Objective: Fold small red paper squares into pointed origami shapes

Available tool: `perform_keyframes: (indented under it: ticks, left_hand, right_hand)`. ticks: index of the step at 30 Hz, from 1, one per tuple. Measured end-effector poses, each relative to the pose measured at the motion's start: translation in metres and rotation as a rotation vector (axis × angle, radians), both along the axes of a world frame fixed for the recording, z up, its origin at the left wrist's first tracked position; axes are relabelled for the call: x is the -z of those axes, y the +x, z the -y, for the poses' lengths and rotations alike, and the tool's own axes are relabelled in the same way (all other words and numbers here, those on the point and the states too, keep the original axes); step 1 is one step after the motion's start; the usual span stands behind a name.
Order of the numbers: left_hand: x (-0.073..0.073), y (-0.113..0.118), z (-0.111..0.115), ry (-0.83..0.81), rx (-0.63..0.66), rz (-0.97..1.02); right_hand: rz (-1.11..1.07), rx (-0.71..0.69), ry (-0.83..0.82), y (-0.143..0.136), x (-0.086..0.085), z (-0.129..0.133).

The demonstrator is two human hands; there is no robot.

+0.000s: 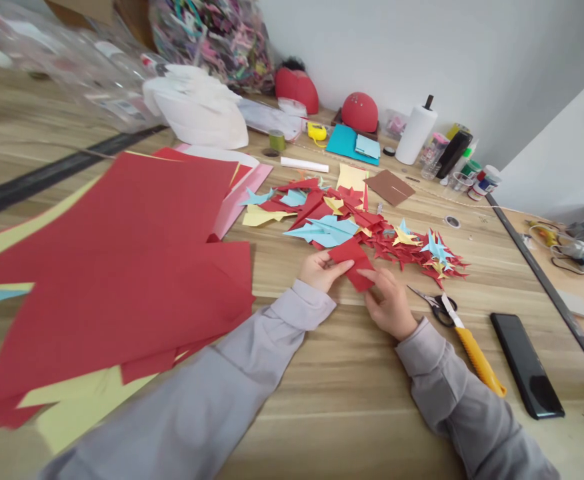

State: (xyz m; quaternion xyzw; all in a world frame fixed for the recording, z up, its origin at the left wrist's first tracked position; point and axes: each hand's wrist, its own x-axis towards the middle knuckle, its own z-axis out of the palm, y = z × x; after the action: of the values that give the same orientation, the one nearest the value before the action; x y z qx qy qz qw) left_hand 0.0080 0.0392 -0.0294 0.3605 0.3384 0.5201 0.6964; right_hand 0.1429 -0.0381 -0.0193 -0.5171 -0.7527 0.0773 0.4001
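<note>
At the middle of the table (pixel 352 413), just this side of a pile (pixel 375 223) of folded paper, I have both hands on one small red paper (pixel 355 257). My left hand (pixel 321 272) comes in from the lower left, its forearm slanting up and to the right in a grey sleeve (pixel 242 367). That hand is closed in a pinch: the thumb lies flat across the paper's face, pointing right, and the fingers go behind, mostly out of my sight. My right hand (pixel 391 303) reaches up and to the left from the lower right, the forearm angled inward and the cuff pushed back off the wrist. Its index finger meets the paper's right edge and the thumb sits lower, near the bottom corner; the other fingers curl in toward the palm. I read this as a light hold at the edge, but I cannot tell how firmly it grips. The paper is tilted between the two hands, with a blue plane (pixel 322 230) just beyond it. To the left of my left forearm I see large red sheets (pixel 157 267); beyond my right wrist lie scissors (pixel 443 312), a cutter (pixel 478 357) and a phone (pixel 527 365).
</note>
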Motion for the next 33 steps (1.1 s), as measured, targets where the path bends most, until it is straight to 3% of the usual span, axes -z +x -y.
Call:
perform_keyframes:
  ticks: [7, 16, 21, 26, 33]
  left_hand:
    - [-0.0082, -0.0028, 0.0011, -0.077, 0.123, 0.107]
    - [-0.0036, 0.0011, 0.0059, 0.227, 0.091, -0.086]
    - [-0.0064, -0.0019, 0.0098, 0.430, 0.138, -0.339]
    - [-0.0066, -0.0040, 0.0088, 0.350, 0.087, -0.393]
    - [-0.0048, -0.0042, 0.0078, 0.365, 0.061, -0.393]
  right_hand:
    - [-0.049, 0.056, 0.030, 0.0021, -0.0015, 0.0002]
    - [-0.154, 0.133, 0.065, 0.0034, 0.0014, -0.0010]
    - [-0.186, 0.148, 0.038, 0.0038, 0.0015, -0.0008]
    - [-0.188, 0.152, 0.021, 0.0028, 0.0008, -0.0028]
    - [-0.204, 0.124, 0.019, -0.0005, -0.0021, -0.0020]
